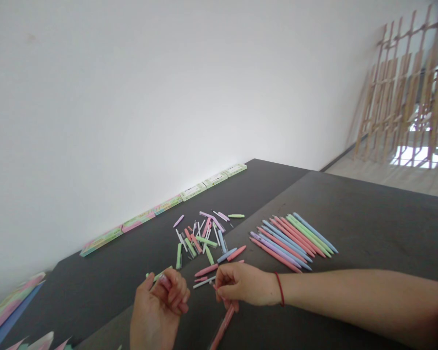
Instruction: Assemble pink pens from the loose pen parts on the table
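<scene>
Slanting pink barrel (224,326), below right hand (247,285), left hand (158,307) apart

L hand (160,304): partly hiding green piece (162,273)
R hand (241,286): covering pink pen's (225,325) top; btm running off pic
Boxes (168,205), bench (368,228) back edge: print looking too sm.
Rack (415,80): blurring, getting cut off R

Tiny print on the pale boxes (193,191) along the wall (160,97), too small to read.
</scene>
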A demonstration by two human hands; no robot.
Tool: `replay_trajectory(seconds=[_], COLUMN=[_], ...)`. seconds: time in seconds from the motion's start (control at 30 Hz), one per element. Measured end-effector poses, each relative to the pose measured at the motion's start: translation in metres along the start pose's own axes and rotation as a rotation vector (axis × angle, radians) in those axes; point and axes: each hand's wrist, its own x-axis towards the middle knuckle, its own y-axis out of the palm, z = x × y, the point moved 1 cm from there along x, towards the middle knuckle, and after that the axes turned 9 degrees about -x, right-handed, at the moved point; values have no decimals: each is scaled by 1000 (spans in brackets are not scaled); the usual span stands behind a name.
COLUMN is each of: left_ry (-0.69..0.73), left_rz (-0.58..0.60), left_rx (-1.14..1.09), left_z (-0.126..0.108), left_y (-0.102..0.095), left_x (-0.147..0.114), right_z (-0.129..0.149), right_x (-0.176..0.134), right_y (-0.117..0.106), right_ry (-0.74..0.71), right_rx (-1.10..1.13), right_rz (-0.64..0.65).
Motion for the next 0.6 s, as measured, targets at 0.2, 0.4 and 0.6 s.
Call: replay_trajectory(seconds=[0.2,0.4,0.6], left_ry=[30,93,277], left_rz=[39,-24,-93], left_rx=[99,127,197], left_z=[0,-1,6], left_y=[-2,-11,-18], left_x=[1,12,20], right_z=[5,8,10], right_x=[-3,-7,-16], right_y=[-1,-3,-6], right_ry=[21,6,-110], right_rx=[-46,-209,-571], right_rz=[-13,-50,-48])
